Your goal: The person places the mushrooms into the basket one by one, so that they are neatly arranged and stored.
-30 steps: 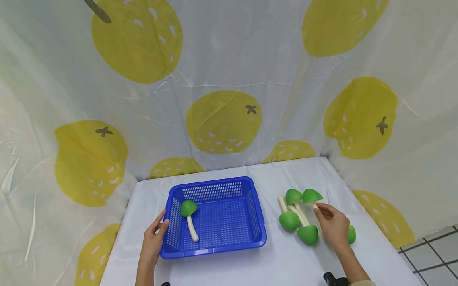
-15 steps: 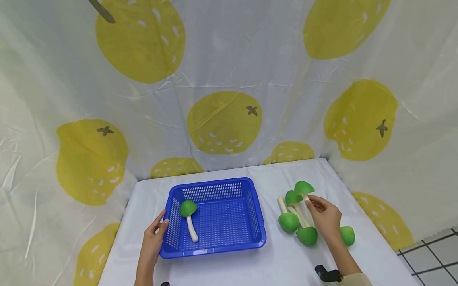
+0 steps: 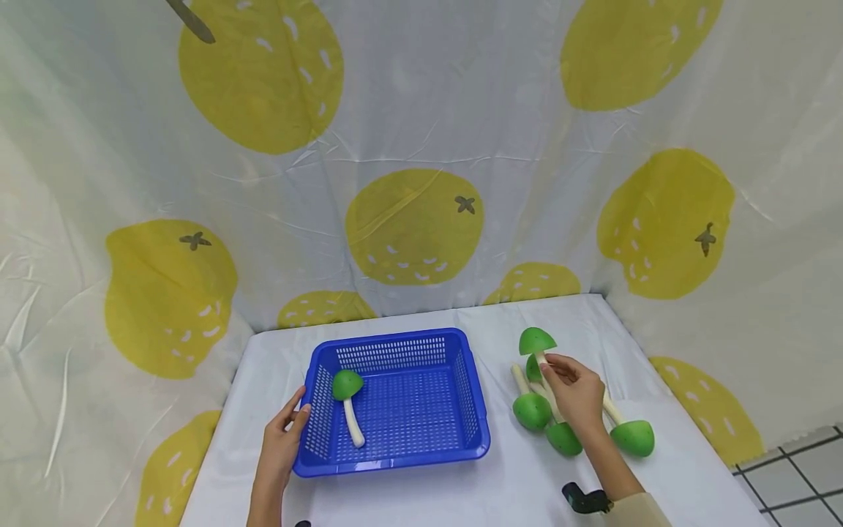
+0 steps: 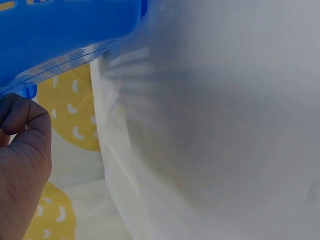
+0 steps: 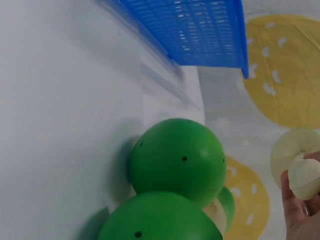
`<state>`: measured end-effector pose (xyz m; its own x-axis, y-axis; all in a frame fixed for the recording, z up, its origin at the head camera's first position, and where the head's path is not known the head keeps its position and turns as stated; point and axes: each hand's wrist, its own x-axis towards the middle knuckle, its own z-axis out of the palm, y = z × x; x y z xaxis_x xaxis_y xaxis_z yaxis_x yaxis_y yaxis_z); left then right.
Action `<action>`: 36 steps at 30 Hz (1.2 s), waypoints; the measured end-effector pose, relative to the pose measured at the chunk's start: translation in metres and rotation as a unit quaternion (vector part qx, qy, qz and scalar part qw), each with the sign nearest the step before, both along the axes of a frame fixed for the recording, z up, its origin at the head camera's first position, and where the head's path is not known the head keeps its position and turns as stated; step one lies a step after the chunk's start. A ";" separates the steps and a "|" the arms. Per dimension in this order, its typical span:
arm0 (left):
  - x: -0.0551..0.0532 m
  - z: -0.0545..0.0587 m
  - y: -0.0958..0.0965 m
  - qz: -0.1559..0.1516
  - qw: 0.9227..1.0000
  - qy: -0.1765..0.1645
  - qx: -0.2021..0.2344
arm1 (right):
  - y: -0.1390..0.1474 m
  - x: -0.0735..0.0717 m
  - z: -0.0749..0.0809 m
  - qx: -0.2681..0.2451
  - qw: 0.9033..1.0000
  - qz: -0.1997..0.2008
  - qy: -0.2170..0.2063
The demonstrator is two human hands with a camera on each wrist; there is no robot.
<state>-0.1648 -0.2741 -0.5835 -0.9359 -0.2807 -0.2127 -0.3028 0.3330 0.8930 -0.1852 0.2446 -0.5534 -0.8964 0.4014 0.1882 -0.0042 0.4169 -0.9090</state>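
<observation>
My right hand pinches the pale stem of a toy mushroom, whose green cap points up above the other mushrooms. In the right wrist view, the fingers hold the pale stem below the cap's whitish underside. At the left side of a blue plastic basket, my left hand grips the rim with thumb and fingers. One green-capped mushroom lies inside the basket near its left wall. Under and beside my right hand lie several more mushrooms, including one with a round green cap, partly hidden by the hand.
Another mushroom lies right of my right forearm. A white cloth covers the table. White curtains with yellow fruit prints stand behind and at both sides. Tiled floor shows at the lower right.
My right hand has lifted its mushroom and carried it left over the others. The mushroom at the right, earlier partly hidden, now shows more. My left hand and the basket stay in place.
</observation>
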 end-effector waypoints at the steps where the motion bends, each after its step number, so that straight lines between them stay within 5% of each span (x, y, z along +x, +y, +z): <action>1: 0.000 0.000 0.000 0.001 1.000 0.000 -0.001 | -0.003 -0.001 0.000 -0.003 1.000 0.004 0.003; 36: 0.001 -0.001 0.004 0.002 1.000 0.018 -0.004 | -0.103 -0.028 0.016 -0.133 0.985 0.106 0.008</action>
